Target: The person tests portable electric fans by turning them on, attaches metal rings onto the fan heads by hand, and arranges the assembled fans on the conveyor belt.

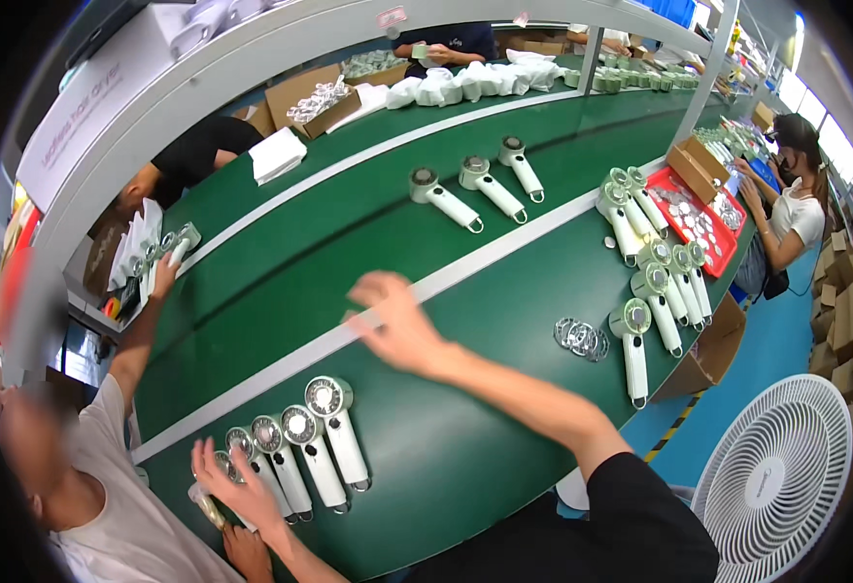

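Note:
My right hand (399, 325) hovers over the pale rail beside the green belt, its fingers apart and nothing in them. My left hand (244, 494) is raised with spread fingers, also bare, in front of a row of handheld fans. Several white handheld fans (325, 476) with round grille heads lie side by side there; the hand partly hides the leftmost ones. Farther up the belt, three more fans (449, 202) lie slanted. At the right edge of the table sits a group of fans with pale green heads (632, 319). Several clear round rings (582, 338) lie beside them.
At left, a co-worker in a white shirt (120, 496) reaches toward fans across the belt; their other hand (247, 556) is close to my left. A red tray (699, 228) of round parts lies far right. A white floor fan (768, 486) stands at lower right; a metal frame (582, 19) arches overhead.

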